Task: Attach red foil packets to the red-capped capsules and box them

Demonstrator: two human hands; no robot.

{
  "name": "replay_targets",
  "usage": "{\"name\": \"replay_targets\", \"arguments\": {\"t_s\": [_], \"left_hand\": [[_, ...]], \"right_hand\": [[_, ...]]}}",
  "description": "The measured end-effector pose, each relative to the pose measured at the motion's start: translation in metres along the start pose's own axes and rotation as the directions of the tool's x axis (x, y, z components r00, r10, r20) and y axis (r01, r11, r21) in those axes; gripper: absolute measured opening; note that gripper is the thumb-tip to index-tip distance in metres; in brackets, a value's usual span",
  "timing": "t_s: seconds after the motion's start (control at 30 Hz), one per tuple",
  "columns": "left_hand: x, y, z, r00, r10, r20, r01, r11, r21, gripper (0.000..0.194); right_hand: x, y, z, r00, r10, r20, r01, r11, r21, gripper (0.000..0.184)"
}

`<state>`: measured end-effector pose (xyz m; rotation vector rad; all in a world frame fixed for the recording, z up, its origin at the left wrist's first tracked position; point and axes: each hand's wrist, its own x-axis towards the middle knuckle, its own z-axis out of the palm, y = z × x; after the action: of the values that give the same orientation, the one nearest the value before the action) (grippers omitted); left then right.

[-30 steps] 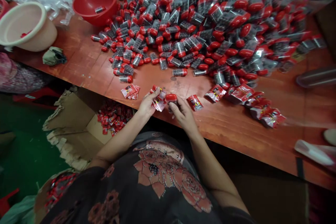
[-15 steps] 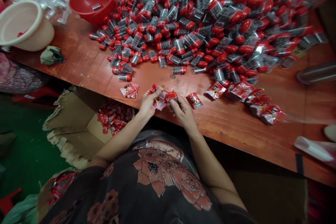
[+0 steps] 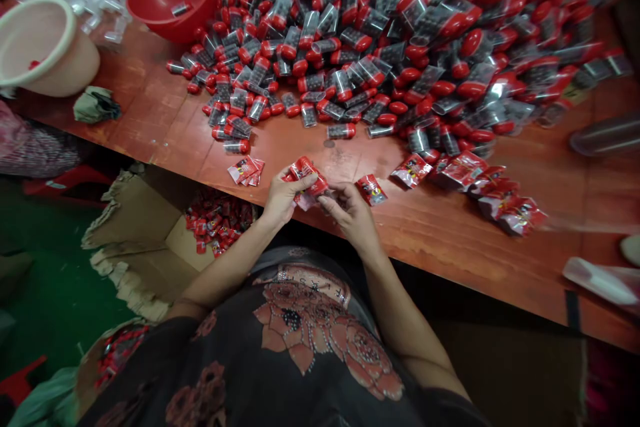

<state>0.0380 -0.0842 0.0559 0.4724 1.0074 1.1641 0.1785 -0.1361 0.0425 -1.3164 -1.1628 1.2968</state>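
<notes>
At the near edge of the red-brown table (image 3: 440, 240), my left hand (image 3: 281, 199) is closed on a red printed packet (image 3: 310, 180). My right hand (image 3: 353, 215) meets it from the right, fingers pinched on the same packet's other end; what else it holds is hidden. A large heap of clear red-capped tubes (image 3: 380, 40) covers the table's far side. More red packets lie loose: a small stack (image 3: 246, 170) to the left, one packet (image 3: 371, 189) by my right hand, and a pile (image 3: 480, 190) further right.
A red bowl (image 3: 167, 0) and a cream basin (image 3: 43, 47) stand at the far left, with a crumpled cloth (image 3: 95, 105) nearby. Below the table's edge an open cardboard box (image 3: 150, 240) holds several red packets. A clear plastic piece (image 3: 597, 280) lies at the right edge.
The red-capped tube seen between my hands earlier is no longer visible; the red packet now covers that spot. Both hands stay together at the table's edge.
</notes>
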Motion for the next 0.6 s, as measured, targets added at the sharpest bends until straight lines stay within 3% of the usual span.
{"name": "replay_targets", "arguments": {"t_s": [0.13, 0.33, 0.47, 0.6], "left_hand": [[-0.003, -0.001, 0.001, 1.000, -0.002, 0.015, 0.001, 0.999, 0.040, 0.043], [-0.009, -0.001, 0.003, 0.997, -0.038, 0.062, 0.033, 0.997, 0.073, 0.041], [-0.008, 0.004, 0.003, 1.000, 0.016, 0.021, -0.017, 0.998, 0.054, 0.040], [-0.010, 0.005, 0.002, 1.000, -0.002, 0.031, -0.001, 0.996, 0.089, 0.037]], "right_hand": [[-0.001, -0.006, -0.002, 1.000, 0.024, -0.009, -0.024, 0.999, 0.023, 0.029], [-0.005, -0.004, 0.002, 0.991, 0.012, -0.137, -0.007, 0.999, 0.036, 0.027], [-0.007, 0.001, -0.001, 0.996, -0.069, -0.064, 0.068, 0.997, -0.023, 0.035], [-0.009, 0.006, -0.001, 0.997, -0.053, -0.047, 0.055, 0.997, 0.046, 0.040]]}}
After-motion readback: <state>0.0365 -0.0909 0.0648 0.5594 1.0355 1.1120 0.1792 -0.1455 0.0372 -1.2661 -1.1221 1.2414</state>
